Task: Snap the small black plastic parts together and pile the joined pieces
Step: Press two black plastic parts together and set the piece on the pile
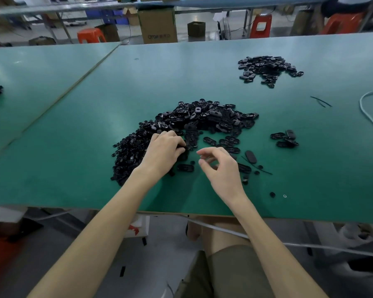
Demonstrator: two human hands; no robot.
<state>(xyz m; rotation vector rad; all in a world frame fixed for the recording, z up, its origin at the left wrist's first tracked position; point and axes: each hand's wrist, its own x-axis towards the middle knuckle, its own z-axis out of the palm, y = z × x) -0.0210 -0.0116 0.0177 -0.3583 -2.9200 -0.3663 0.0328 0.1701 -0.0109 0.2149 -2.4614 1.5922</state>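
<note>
The only lettering that can be made out is a faint dark print low on the front of the tall cardboard box [157, 25] standing on the floor beyond the surface [181, 72], reading roughly "QTOP", with the marks after it too blurred to read.

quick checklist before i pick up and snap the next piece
1. Left hand has a part: cannot tell; its fingers curl onto black parts at the near edge of the main pile.
2. Right hand free: ok; loosely curled, holding nothing.
3. Loose parts within reach: ok; the main pile lies just beyond both hands.
4. Far pile kept apart from the main pile: ok; bare table between them.
5. Strays gathered: not ok; a round bit lies alone near the front edge.
6. Cable clear of parts: ok.
</note>
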